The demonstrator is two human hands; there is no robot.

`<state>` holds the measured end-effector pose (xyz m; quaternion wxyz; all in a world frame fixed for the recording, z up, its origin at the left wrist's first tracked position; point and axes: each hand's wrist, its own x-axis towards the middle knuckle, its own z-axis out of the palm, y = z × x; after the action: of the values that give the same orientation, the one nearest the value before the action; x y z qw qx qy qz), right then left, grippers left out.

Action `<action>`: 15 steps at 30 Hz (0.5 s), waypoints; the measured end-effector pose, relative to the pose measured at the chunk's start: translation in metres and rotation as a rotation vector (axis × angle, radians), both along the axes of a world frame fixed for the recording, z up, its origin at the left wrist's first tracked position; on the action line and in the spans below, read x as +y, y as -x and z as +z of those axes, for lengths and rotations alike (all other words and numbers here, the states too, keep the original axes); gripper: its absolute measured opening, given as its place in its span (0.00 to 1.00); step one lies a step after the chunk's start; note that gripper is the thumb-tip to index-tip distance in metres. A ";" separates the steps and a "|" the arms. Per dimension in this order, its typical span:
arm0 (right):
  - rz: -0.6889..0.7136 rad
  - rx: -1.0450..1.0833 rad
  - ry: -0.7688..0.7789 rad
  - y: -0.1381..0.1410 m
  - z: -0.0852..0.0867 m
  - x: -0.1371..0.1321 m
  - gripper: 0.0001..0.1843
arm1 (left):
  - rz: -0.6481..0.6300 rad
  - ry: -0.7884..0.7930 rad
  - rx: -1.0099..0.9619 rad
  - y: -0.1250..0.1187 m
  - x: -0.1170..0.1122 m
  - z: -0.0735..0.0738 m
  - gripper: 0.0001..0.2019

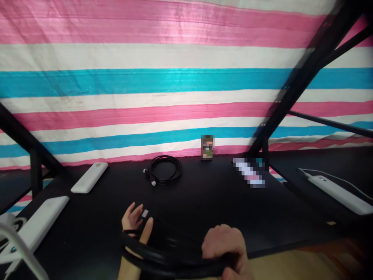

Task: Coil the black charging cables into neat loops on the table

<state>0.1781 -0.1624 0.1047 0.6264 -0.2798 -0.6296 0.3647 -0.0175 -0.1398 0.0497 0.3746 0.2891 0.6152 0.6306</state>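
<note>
— Where is the cable (163,261) held?
— At 6 o'clock, over the surface (204,194). It is looped around the left hand (134,227), whose fingers (131,212) are spread, and is clenched by the right hand (225,249).

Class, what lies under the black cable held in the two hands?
The black table. The cable crosses the wrist of the left hand and hides the table beneath; fingertips of the right hand are covered.
</note>
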 end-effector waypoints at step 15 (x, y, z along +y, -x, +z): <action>0.006 0.033 0.555 0.009 -0.030 0.002 0.23 | -0.142 0.286 -0.394 0.000 -0.059 0.001 0.18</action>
<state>0.1695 -0.1606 0.0750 0.5350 -0.4328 -0.4959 0.5296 -0.0176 -0.1986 0.0509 0.5676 0.1472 0.5917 0.5533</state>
